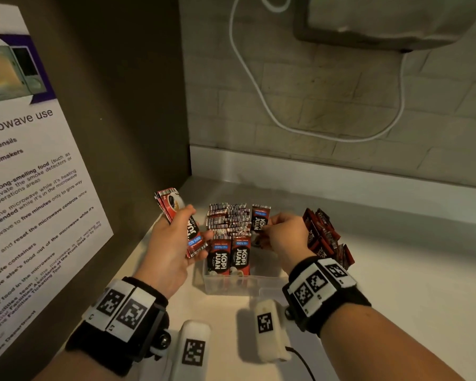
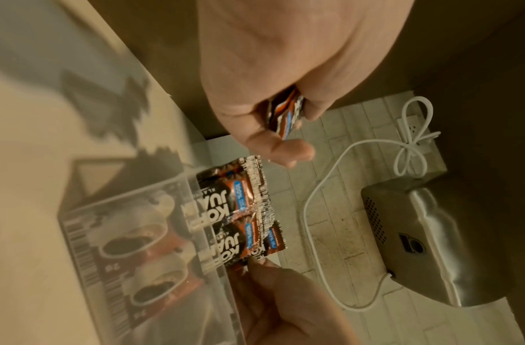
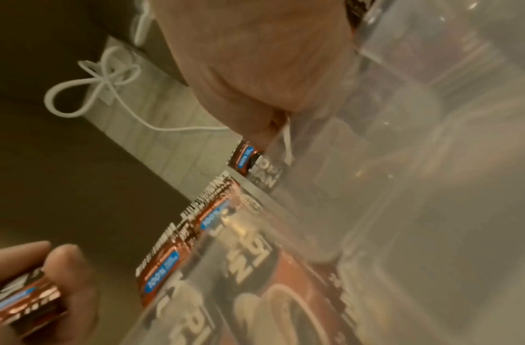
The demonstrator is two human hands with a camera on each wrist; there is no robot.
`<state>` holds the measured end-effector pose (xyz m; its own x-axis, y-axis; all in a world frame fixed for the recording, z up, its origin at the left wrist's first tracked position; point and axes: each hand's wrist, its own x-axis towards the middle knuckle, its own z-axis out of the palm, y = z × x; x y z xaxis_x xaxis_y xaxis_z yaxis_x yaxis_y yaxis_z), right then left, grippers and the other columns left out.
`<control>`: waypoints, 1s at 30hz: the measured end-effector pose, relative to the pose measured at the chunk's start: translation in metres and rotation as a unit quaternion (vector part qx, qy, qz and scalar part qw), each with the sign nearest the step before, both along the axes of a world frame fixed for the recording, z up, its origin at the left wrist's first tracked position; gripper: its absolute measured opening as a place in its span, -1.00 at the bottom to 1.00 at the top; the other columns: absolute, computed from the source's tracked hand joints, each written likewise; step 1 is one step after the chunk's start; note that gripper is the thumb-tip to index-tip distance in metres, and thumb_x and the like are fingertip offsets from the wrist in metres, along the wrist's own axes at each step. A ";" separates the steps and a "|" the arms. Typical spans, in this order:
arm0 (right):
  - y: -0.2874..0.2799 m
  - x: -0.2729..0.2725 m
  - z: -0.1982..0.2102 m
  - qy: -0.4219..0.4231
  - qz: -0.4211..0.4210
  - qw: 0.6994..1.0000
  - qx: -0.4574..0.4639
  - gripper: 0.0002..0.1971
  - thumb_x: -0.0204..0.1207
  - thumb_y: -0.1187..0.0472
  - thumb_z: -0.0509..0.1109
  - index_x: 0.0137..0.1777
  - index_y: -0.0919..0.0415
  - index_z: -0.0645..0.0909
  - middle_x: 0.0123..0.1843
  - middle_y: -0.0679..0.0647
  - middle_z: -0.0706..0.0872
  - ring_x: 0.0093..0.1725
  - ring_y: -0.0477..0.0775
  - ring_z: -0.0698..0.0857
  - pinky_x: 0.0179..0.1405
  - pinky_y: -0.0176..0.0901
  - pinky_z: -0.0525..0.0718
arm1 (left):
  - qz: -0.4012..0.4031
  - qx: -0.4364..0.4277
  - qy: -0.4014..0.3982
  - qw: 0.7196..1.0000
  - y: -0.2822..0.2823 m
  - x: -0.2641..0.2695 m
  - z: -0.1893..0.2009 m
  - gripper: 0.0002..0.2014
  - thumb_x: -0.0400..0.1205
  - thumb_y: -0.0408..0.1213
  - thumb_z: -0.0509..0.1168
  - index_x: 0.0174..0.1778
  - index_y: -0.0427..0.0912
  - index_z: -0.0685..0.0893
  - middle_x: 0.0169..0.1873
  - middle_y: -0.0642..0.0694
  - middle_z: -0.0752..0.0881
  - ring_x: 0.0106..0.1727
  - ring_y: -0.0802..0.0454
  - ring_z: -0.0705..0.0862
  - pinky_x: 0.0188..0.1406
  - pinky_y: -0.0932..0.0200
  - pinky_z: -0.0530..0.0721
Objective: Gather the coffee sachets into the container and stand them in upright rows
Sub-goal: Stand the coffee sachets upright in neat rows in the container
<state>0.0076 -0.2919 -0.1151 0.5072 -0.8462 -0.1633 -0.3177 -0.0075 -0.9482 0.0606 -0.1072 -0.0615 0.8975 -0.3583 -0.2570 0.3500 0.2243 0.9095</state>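
Fingers (image 1: pixel 188 215) of the left hand (image 1: pixel 171 243) are curled round a small sheaf of sachets (image 1: pixel 176 213), kept up and clear beside the container, presumably as a ready supply to be fed across. By the fingers (image 1: pixel 271 224) of the right hand (image 1: pixel 286 237) a single sachet (image 1: pixel 259 218) is pinched by its edge and held upright at the right end of the rows, so that it can be slotted in standing.

Below both sets of fingers the pale worktop (image 1: pixel 396 270) is seen, carrying everything. Between the two hands the clear container (image 1: pixel 259 284) is set, its near wall (image 2: pixel 137 233) see-through. Inside it, just left of the right fingers, two upright rows of sachets (image 1: pixel 228 229) are packed face-forward, each propped by the next. Behind the right hand, well outside the container, a loose heap of sachets (image 1: pixel 324 235) is left to be gathered. About half done, by the look of it.
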 end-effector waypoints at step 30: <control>0.009 0.000 0.002 0.048 -0.006 0.999 0.004 -0.70 0.46 0.06 0.53 -0.36 0.24 0.60 -0.28 0.20 0.77 -0.18 0.20 0.79 0.00 0.18 0.76 | -0.056 0.009 -0.005 0.998 -0.002 -0.013 0.000 -0.89 0.67 -0.13 0.29 -0.01 -0.06 0.63 -0.26 -0.06 0.82 -0.32 0.08 0.75 -0.56 0.26 0.60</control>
<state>0.0071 -0.2832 -0.1132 0.4780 -0.8511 -0.2171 -0.4073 0.0042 -0.9133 0.0481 -0.1093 -0.0615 0.8545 -0.4520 -0.2559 0.3635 0.1685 0.9163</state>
